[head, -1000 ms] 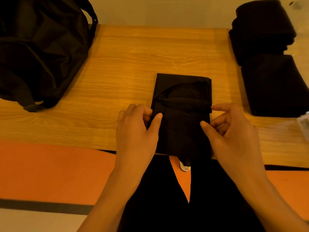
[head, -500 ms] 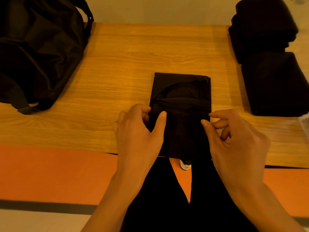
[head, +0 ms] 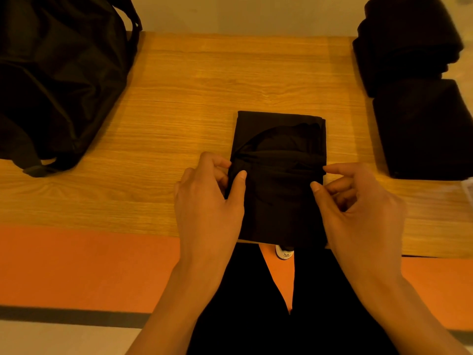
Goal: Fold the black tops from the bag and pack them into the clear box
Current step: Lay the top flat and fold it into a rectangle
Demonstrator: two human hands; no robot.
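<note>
Left grip (head: 208,198) and right grip (head: 358,208) pinched the folded black top (head: 279,206) at its nine and three o'clock edges on the bench (head: 179,98).

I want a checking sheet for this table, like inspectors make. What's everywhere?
Surface: wooden table, bare wood between the things.
Job's things: black top, partly folded, lying flat at the near edge; black bag far left; folded black tops piled at the right. Clear box: only a clear sliver at the right border, cannot tell.
Clutter: nothing seen.
Grippers: left hand pinches the top's left edge; right hand pinches its right edge.
Cables: nothing seen.
Surroundings: orange floor below, pale wall behind.
</note>
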